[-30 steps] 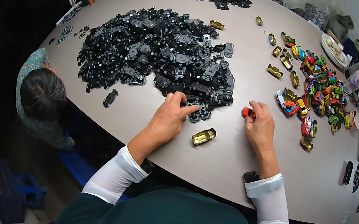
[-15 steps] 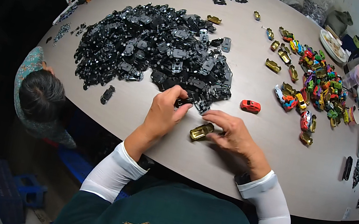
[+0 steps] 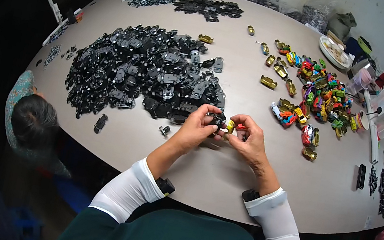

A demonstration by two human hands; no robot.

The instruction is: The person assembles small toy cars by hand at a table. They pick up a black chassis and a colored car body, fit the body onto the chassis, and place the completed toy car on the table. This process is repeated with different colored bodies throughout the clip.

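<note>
I had both hands together at table centre. My left hand point(image 3: 199, 127) pinched a black chassis point(image 3: 216, 119); my right hand point(image 3: 249, 141) gripped a gold car body point(image 3: 230, 126) just at its 3 o'clock, the two parts touching. The black pile point(image 3: 143, 73) lay at 10 o'clock, a red car point(image 3: 241, 127) beside my right fingers.
</note>
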